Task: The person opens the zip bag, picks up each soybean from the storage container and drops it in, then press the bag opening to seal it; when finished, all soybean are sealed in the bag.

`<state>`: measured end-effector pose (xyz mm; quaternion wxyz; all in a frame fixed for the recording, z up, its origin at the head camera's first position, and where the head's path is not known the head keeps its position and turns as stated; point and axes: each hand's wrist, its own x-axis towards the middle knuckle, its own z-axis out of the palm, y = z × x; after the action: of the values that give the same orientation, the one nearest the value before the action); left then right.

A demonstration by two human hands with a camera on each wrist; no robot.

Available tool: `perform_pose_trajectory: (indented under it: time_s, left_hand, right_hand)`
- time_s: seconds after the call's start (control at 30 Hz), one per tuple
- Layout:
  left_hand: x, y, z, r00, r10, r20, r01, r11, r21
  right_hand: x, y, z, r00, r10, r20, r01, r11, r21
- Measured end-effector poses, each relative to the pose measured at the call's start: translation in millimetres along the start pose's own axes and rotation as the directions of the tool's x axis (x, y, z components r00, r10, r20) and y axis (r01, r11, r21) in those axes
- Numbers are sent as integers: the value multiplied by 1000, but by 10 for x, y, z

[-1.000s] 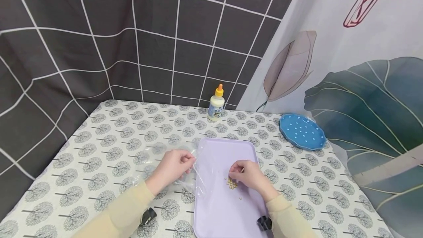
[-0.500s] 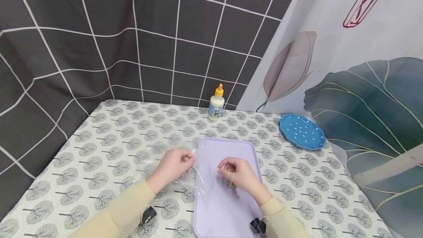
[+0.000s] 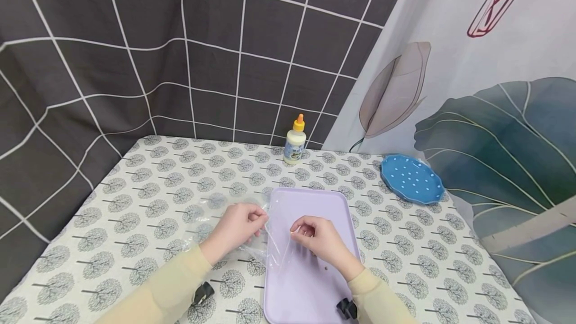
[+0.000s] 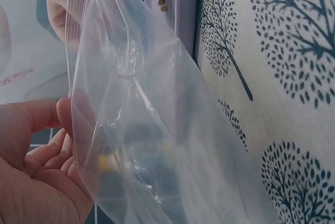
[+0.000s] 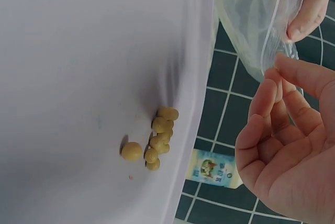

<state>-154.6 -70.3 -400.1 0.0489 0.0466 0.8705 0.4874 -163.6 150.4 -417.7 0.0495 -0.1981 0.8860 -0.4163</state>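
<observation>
My left hand (image 3: 238, 226) pinches the edge of a clear zip bag (image 4: 131, 103), whose mouth faces right over the tray's left side. Above the lilac tray (image 3: 292, 294), my right hand (image 3: 321, 239) has thumb and index fingertips together on a small yellow soybean (image 3: 291, 233). These fingertips are close to the bag's mouth; whether they touch the film I cannot tell. Several round soybeans (image 5: 159, 140) lie in a small cluster on the tray, with one single bean apart from them. In the head view my right hand hides most of the cluster.
A bottle with an orange and yellow cap (image 3: 294, 148) stands upright at the table's back edge. At the right back lies a blue dotted plate (image 3: 411, 179). A tree-patterned cloth (image 3: 148, 191) covers the table, and a dark checked curtain (image 3: 211, 59) hangs behind.
My right hand has moved from the bean cluster leftward to the bag's mouth, with a soybean between its fingertips. My left hand and the bag have stayed almost still.
</observation>
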Motion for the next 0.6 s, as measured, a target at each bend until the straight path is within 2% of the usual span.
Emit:
perform_pose_trajectory:
  time_s: [0.3, 0.6]
  left_hand:
    - [-8, 3, -1, 1000, -7, -4, 7, 1000, -11]
    - [-3, -8, -9, 1000, -6, -1, 6, 1000, -29]
  right_hand:
    - [-3, 0, 0, 1000, 3, 8, -3, 1000, 24]
    - [-46, 7, -84, 999, 26, -21, -26, 999, 39]
